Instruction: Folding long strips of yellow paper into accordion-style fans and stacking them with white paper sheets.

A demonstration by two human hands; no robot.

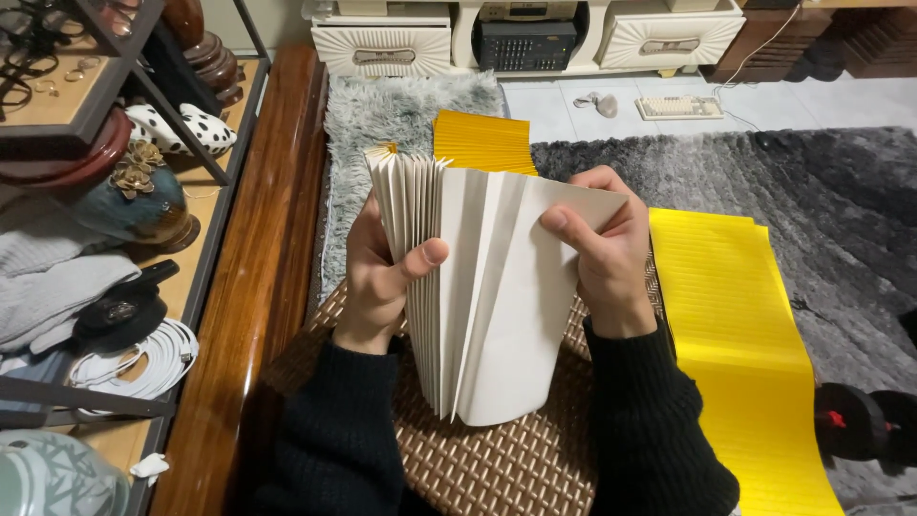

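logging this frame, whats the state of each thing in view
white paper: accordion-pleated, partly fanned, held upright
left hand: gripping the stacked pleats
right hand: pinching the flat end
yellow paper: creased, lying flat on the rug
white cable: coiled on the shelf

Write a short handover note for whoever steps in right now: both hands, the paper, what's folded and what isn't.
Left hand: pinches the stack of finished pleats, thumb across the front.
Right hand: grips the top edge of the unfolded part.
White paper: held upright over the brown woven mat.
Done: the left portion is accordion-folded.
Left: the wide flat panel on the right is not yet pleated.
Yellow pleated sheet lies on the grey rug to the right.
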